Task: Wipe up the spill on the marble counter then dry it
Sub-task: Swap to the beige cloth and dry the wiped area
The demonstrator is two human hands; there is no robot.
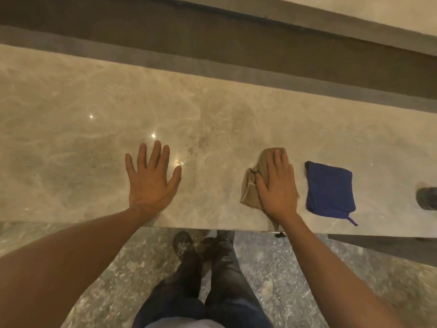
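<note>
On the marble surface (71, 110), seen from the head camera, the left hand (151, 181) lies flat with fingers spread, grasping nothing. At 3 o'clock from it, the right hand (276, 188) presses palm-down, fingers extended, on a crumpled tan cloth (250, 185). Just beside that cloth, again at 3 o'clock, sits a folded blue cloth (329, 188), apart from the hand. Small wet glints (182, 162) show beside the left hand's thumb. Below the surface edge, legs stand on the floor (123, 268).
</note>
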